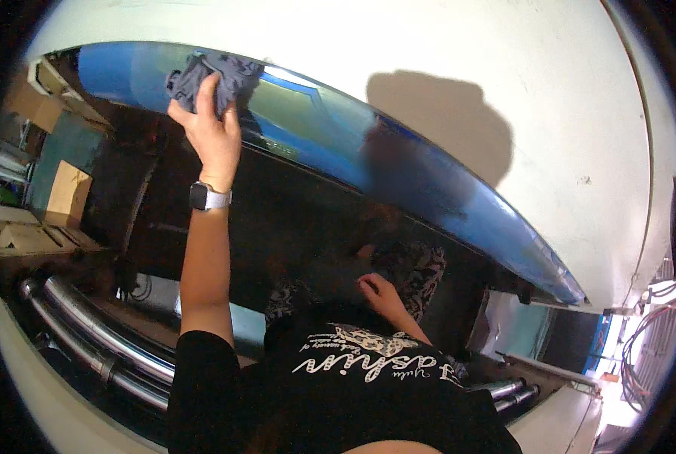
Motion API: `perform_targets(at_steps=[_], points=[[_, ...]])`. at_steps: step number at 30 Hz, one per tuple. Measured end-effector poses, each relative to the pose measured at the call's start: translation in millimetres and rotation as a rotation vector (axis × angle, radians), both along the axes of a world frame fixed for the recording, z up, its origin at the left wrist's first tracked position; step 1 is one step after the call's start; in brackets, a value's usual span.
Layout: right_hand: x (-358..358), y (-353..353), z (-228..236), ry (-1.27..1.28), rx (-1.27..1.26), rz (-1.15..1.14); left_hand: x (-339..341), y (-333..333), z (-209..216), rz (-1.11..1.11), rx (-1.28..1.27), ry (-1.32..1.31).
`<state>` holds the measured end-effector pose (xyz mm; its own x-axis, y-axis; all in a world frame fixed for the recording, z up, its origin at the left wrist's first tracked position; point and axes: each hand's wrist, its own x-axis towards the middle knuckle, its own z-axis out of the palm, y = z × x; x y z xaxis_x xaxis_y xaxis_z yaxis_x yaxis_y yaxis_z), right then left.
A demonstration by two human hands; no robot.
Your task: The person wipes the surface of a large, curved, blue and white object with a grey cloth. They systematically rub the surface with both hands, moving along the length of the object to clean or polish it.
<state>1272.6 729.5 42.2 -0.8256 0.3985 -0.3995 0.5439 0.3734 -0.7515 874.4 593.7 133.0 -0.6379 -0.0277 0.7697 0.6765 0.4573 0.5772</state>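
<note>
My left hand reaches far forward, its fingers closed round a crumpled dark grey cloth. That cloth is pressed against a long, shiny blue surface with greenish patches, near its left end. On the left wrist sits a watch with a light strap. Low in front of my body is my right hand, with its fingers curled in and no object visible in them. It rests near my patterned trousers, away from the blue surface.
White machine panels border the blue surface at the far side. Below it lies a dark recess. Shiny metal bars run along the lower left, and shorter bars stand at the lower right. Cables hang at the right.
</note>
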Motion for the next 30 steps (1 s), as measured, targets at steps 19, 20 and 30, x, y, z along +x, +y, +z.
perform_targets(at_steps=[19, 20, 30], points=[[-44.6, 17.6, -36.8, 0.143, -0.05, 0.212, 124.5, 76.9, 14.8, -0.758, -0.131, -0.381], [-44.0, 22.2, -38.0, 0.135, -0.067, 0.173, 107.3, 67.8, 24.0, -0.82, -0.083, -0.61], [-32.7, 29.9, -42.3, 0.101, -0.1, 0.084, 66.6, 45.3, 11.5, -0.077, 0.02, -0.062]])
